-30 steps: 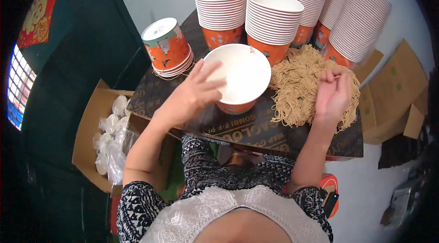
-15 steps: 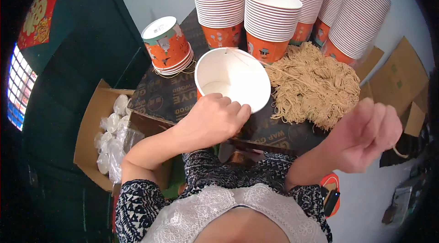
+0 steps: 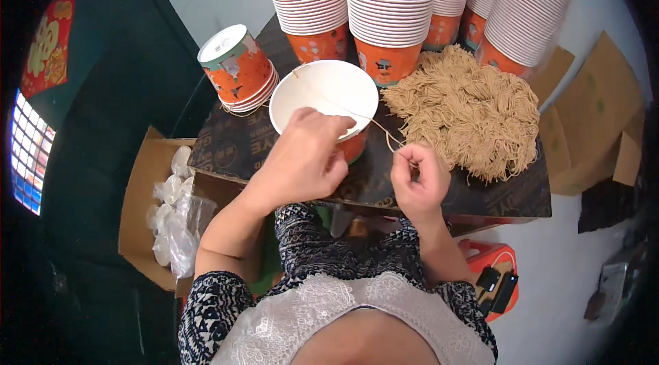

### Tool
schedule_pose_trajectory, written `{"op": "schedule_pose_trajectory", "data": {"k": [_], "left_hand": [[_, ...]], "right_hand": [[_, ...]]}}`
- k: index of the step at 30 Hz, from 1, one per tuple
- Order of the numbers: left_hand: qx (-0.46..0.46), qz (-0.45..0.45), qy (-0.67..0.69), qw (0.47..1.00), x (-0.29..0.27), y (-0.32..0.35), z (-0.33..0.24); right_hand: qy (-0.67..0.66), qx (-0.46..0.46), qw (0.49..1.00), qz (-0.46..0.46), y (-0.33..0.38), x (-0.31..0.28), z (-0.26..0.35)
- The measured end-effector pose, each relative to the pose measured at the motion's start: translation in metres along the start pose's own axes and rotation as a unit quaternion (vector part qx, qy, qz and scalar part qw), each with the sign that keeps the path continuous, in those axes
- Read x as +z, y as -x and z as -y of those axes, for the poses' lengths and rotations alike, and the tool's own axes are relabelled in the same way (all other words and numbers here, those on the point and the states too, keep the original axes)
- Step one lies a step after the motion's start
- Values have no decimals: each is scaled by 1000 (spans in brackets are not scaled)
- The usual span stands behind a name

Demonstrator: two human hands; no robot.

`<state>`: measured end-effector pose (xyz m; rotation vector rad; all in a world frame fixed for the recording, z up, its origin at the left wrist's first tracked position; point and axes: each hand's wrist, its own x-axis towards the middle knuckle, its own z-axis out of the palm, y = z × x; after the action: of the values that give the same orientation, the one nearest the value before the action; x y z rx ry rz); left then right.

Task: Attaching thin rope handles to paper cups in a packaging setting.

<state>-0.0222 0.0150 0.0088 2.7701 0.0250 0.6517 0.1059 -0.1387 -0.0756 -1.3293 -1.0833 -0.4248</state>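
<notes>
Dark and patterned, a bench (image 3: 233,149) carries stacked paper tubs (image 3: 391,25) along its far side and, nearer, one white-lined tub (image 3: 336,85) left of a heap of tan cord (image 3: 473,118); the left hand (image 3: 305,155) curls over that tub's near rim, its hold unclear. Farther right half a second ago, the right hand (image 3: 420,183), apart from the left, now pinches a strand (image 3: 386,133) running over the tub's right rim, linking hand and tub, while the cord's spot on the far rim has shifted leftward.
</notes>
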Motion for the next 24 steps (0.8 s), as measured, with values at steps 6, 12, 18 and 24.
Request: {"op": "schedule_pose_trajectory", "data": {"k": [6, 12, 18, 24], "left_hand": [[-54, -92, 30, 994, -9, 8, 11], [-81, -124, 71, 986, -16, 12, 22], [-58, -109, 42, 991, -16, 9, 24], [-57, -123, 55, 989, -13, 8, 23]], "right_hand": [[-26, 20, 999, 20, 6, 8, -1], [-166, 186, 965, 85, 8, 6, -8], [-163, 171, 970, 54, 13, 15, -18], [-127, 125, 983, 43, 13, 21, -20]]}}
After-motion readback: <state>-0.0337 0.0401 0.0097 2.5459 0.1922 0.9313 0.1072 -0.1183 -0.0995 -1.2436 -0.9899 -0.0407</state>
